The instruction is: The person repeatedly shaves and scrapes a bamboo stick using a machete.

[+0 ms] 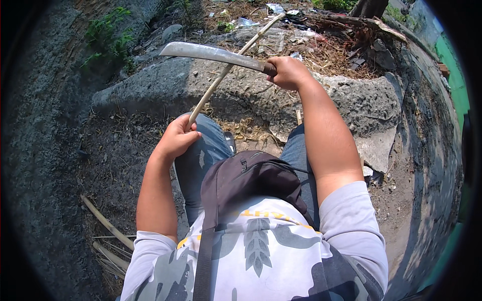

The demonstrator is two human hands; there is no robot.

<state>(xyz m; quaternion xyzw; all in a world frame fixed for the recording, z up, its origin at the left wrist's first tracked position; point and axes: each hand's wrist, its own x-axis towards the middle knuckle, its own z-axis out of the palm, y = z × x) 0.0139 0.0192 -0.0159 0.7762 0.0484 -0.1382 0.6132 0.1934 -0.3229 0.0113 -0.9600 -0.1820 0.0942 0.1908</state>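
Head view now: your left hand [176,136] is wrapped around the near end of the pale stick [208,92], right by your left knee [213,143], and that long axis slants away and rightward. Your right hand [290,73] clasps the machete [201,52] by its handle, blade pointing left, crossing the stick about midway; whether they touch, I can't tell. The right hand sits nearer that crossing. Beneath it, a rough concrete block [150,86] spans the ground, litter [246,22] beyond. A dark bag [256,178] fills your lap; loose sticks [107,221] lie lower left.
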